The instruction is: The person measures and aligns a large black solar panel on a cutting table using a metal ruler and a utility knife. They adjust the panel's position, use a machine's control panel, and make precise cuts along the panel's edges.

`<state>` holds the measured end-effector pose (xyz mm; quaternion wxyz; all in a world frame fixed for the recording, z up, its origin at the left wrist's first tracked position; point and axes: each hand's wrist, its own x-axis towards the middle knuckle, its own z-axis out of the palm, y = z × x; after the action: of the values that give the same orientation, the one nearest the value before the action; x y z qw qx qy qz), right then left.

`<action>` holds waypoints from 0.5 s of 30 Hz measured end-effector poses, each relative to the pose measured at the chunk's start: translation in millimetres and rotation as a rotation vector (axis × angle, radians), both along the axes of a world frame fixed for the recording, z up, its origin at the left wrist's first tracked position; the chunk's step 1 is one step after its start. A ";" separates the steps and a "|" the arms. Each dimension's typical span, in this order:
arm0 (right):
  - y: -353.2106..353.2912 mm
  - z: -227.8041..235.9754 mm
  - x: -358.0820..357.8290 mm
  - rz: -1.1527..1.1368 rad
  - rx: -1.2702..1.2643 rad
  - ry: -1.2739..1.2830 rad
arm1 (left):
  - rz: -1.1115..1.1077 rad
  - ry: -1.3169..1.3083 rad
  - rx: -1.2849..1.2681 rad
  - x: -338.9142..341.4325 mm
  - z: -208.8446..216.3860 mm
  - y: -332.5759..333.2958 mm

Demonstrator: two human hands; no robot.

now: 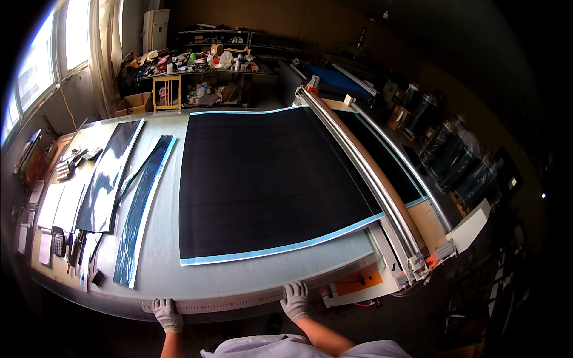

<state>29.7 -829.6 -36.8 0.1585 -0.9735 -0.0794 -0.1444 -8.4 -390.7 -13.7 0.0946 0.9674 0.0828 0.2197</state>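
Note:
A long steel ruler lies along the near edge of the work table, its scale marks facing up. My left hand, in a pale knit glove, grips the ruler close to its left end. Farther along, my right hand, gloved the same way, has its fingers bent over the ruler. Beyond the ruler, a large black sheet with light blue strips along its near and far edges is spread flat. Its right side runs up to the metal rollers.
At left lie a shiny dark sheet, a narrow blue-edged strip and a calculator. A roller machine with an orange panel borders the right side. A cluttered bench stands at the back, and wrapped rolls stand far right.

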 end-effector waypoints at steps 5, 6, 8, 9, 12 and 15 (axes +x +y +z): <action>0.9 1.6 0.6 -0.005 -0.004 0.008 | -0.008 0.007 -0.001 0.5 4.2 -0.7; 0.8 1.6 0.6 -0.007 -0.005 0.008 | -0.007 0.008 0.003 0.6 2.2 0.0; 1.4 1.4 0.4 -0.007 -0.007 0.008 | -0.005 0.009 0.009 0.2 -2.2 2.5; 1.6 0.9 0.4 -0.007 -0.007 0.008 | -0.006 0.005 0.010 0.1 -3.6 3.3; 1.1 0.7 -0.2 -0.004 -0.010 0.008 | -0.012 0.003 0.009 1.0 -3.4 2.3; 0.6 1.2 -0.3 -0.001 -0.011 0.015 | -0.014 0.012 0.002 1.0 -3.1 1.7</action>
<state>29.4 -828.9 -35.6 0.1535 -0.9755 -0.0784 -0.1368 -7.4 -389.0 -16.7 0.0946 0.9694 0.0764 0.2134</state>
